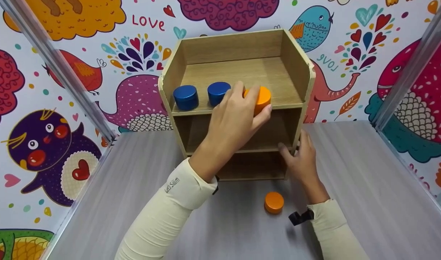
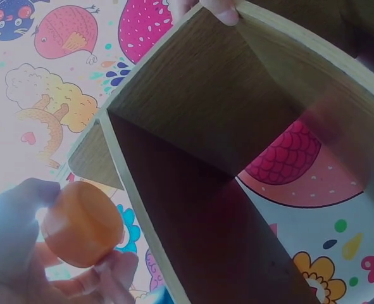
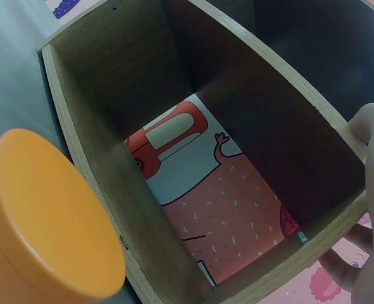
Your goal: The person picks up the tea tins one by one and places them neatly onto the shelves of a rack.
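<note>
My left hand (image 1: 235, 113) holds an orange round tin (image 1: 263, 98) by its sides, at the front edge of the top shelf. In the left wrist view the fingers curl round that orange tin (image 2: 83, 225). Two blue tins, one at the left (image 1: 186, 97) and one nearer the middle (image 1: 218, 92), stand on the top shelf, the second partly behind my hand. My right hand (image 1: 304, 159) grips the right side wall of the wooden shelf unit (image 1: 238, 65), thumb inside and fingers outside. Another orange tin (image 1: 274, 202) sits on the table in front of the unit.
The unit has two lower compartments, a middle one (image 1: 269, 131) and a bottom one (image 1: 253, 166), both open at the front. It stands on a grey wood-grain table (image 1: 134, 173), near a patterned back wall (image 1: 144, 47). Metal posts (image 1: 404, 68) rise at both sides.
</note>
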Motion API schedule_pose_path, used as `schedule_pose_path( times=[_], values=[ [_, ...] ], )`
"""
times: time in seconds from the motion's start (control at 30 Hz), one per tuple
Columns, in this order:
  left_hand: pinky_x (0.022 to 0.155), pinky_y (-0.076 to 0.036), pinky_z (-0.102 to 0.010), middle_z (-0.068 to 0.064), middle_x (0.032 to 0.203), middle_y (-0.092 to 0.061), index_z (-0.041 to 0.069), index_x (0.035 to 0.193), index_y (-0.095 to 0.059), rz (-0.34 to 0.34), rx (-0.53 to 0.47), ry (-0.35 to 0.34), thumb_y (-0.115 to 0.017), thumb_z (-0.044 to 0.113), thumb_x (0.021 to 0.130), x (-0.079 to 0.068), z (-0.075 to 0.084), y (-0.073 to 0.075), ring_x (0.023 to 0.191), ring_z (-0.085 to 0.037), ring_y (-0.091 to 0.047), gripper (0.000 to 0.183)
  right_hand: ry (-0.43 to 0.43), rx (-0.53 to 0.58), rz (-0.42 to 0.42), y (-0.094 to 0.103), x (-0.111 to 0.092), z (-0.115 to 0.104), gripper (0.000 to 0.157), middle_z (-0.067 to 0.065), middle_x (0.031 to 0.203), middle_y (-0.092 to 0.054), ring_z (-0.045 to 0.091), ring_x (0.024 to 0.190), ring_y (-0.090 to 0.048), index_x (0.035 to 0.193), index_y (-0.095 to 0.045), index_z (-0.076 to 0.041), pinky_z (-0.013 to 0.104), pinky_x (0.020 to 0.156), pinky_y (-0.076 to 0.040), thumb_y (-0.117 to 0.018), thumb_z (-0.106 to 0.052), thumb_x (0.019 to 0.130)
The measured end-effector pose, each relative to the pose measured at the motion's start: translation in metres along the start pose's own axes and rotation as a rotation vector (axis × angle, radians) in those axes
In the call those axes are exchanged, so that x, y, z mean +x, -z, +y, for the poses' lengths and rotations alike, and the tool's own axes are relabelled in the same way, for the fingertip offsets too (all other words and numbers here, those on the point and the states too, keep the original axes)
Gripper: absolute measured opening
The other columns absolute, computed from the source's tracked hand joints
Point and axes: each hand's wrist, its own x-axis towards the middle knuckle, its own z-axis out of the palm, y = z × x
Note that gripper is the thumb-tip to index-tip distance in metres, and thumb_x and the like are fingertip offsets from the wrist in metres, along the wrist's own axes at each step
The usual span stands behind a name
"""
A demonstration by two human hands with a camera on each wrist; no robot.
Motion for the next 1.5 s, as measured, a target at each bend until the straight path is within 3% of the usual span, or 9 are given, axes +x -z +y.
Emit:
schedule_pose_path(
  times=[0.23, 0.57, 0.97, 1.17, 1.5],
  values=[
    [0.073, -0.051, -0.021, -0.004, 0.099, -0.049, 0.017, 0.127, -0.054, -0.014, -0.009, 0.0, -0.047, 0.047, 0.091, 0.003, 0.001, -0.001, 0.083, -0.012, -0.049, 0.047, -0.003, 0.003, -0.002, 0.0, 0.0, 0.0, 0.068, 0.001, 0.127, -0.047, 0.02, 0.112, -0.051, 0.139, -0.033, -0.041, 0.055, 0.084, -0.049, -0.069, -0.04, 0.081],
    [0.074, -0.053, -0.025, -0.005, 0.103, -0.051, 0.016, 0.127, -0.054, -0.016, 0.016, -0.001, -0.049, 0.047, 0.091, 0.008, -0.001, -0.005, 0.085, -0.013, -0.05, 0.048, 0.054, -0.005, 0.027, -0.001, 0.001, 0.001, 0.066, 0.005, 0.12, -0.051, 0.022, 0.108, -0.053, 0.139, -0.038, -0.03, 0.054, 0.082, -0.05, -0.069, -0.034, 0.081],
    [0.078, -0.053, -0.025, -0.006, 0.107, -0.051, 0.016, 0.13, -0.052, -0.03, 0.017, 0.006, -0.048, 0.046, 0.092, 0.013, -0.003, -0.01, 0.089, -0.014, -0.051, 0.049, 0.042, -0.001, 0.018, 0.0, 0.001, 0.0, 0.066, 0.004, 0.123, -0.05, 0.021, 0.11, -0.052, 0.139, -0.037, -0.033, 0.054, 0.083, -0.05, -0.068, -0.036, 0.081],
    [0.077, -0.053, -0.027, -0.007, 0.108, -0.051, 0.014, 0.13, -0.051, -0.024, 0.024, 0.0, -0.049, 0.045, 0.091, 0.015, -0.002, -0.012, 0.09, -0.015, -0.052, 0.05, 0.034, -0.003, 0.017, 0.0, 0.0, 0.0, 0.067, 0.004, 0.125, -0.049, 0.021, 0.11, -0.052, 0.139, -0.036, -0.035, 0.054, 0.082, -0.05, -0.069, -0.038, 0.081],
    [0.077, -0.054, -0.029, -0.009, 0.109, -0.052, 0.012, 0.131, -0.051, 0.009, 0.044, -0.005, -0.05, 0.043, 0.091, 0.016, -0.005, -0.015, 0.091, -0.016, -0.053, 0.051, 0.046, 0.013, 0.021, 0.0, 0.001, 0.002, 0.067, 0.005, 0.124, -0.05, 0.021, 0.111, -0.05, 0.139, -0.038, -0.027, 0.056, 0.084, -0.049, -0.07, -0.032, 0.08]
  ],
)
